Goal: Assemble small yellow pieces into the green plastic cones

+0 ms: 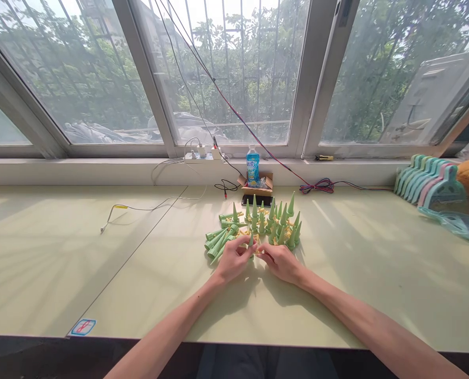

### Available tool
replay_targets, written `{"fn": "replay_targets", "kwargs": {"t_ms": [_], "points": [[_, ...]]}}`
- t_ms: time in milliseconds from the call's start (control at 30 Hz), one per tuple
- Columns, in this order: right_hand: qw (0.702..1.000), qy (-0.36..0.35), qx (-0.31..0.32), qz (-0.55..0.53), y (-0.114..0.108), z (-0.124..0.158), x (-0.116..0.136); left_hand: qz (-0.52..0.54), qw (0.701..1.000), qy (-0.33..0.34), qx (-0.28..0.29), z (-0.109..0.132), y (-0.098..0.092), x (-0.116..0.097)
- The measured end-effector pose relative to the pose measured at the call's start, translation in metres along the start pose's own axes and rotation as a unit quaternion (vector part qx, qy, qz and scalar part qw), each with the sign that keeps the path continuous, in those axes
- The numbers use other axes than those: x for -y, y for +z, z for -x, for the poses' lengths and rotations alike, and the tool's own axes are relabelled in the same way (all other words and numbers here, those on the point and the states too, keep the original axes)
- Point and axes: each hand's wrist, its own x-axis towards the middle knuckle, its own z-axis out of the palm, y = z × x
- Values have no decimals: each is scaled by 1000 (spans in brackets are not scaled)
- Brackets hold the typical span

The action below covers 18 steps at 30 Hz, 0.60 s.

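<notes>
My left hand (234,258) is closed around a small green cone (251,240), which stands upright with its tip showing above the fingers. Close beside it, my right hand (282,262) pinches a small yellow piece (258,251) against the cone's side; its exact shape is too small to make out. Just beyond the hands, several green cones (255,211) stand upright, some with yellow pieces around their bases. More green cones (217,245) lie on their sides in a pile to the left of my left hand. Small yellow pieces are scattered among them.
Behind the cones are a dark phone (258,200), an open cardboard box (265,188) and a blue bottle (252,167). Cables run from a power strip (202,156) across the pale table (159,295). A bundled cable (317,186) and pastel hangers (435,181) lie to the right.
</notes>
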Motion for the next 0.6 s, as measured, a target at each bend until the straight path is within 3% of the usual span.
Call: {"fn": "replay_targets", "kwargs": {"t_ms": [600], "points": [[1000,-18,-11,22,3,1,-2,46,999,-7,9,0,-1,3]]}}
